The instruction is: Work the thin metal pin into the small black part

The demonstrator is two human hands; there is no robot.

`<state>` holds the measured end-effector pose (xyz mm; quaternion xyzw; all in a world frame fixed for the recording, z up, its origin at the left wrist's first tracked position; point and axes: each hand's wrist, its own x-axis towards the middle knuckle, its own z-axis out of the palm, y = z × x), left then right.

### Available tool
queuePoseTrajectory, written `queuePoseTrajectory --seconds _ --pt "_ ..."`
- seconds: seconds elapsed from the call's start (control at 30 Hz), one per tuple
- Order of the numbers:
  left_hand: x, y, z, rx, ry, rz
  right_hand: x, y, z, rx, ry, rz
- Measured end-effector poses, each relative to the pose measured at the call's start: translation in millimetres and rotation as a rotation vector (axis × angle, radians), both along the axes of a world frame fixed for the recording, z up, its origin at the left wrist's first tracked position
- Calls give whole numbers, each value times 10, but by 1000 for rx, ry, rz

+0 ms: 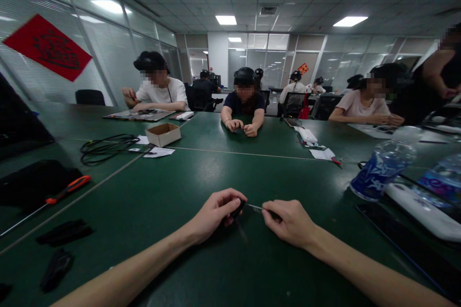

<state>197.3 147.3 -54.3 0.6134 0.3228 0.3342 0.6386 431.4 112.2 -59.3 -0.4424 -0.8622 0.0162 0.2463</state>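
Observation:
My left hand (214,216) pinches a small black plastic part (238,208) between its fingers and thumb. A thin metal pin (255,207) runs from that part to my right hand (288,223), whose fingertips close on the pin's far end and a dark piece there. Both hands are held close together just above the dark green table (180,211). The exact shape of the black part is partly hidden by my fingers.
To the left lie an orange-handled screwdriver (68,189), black pieces (65,232) and a coiled black cable (108,148). A cardboard box (163,134) stands ahead. A plastic water bottle (383,170) lies to the right. Several co-workers sit around the tables.

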Motion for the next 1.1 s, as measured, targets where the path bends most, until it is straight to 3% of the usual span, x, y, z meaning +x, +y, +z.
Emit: queuePoseTrajectory --seconds 0.33,0.8,0.87,1.03,1.1 --pt "9 -4 16 76 28 -40 0 -4 -12 17 -12 -7" --pt "-25 -22 71 155 97 -70 55 6 -17 29 -70 87" --pt "-20 -23 76 163 96 -65 54 -20 4 39 -107 124" --pt "23 3 41 114 69 7 -27 -145 14 140 -285 375" --pt "33 17 14 90 53 17 -60 -159 2 137 -234 322"
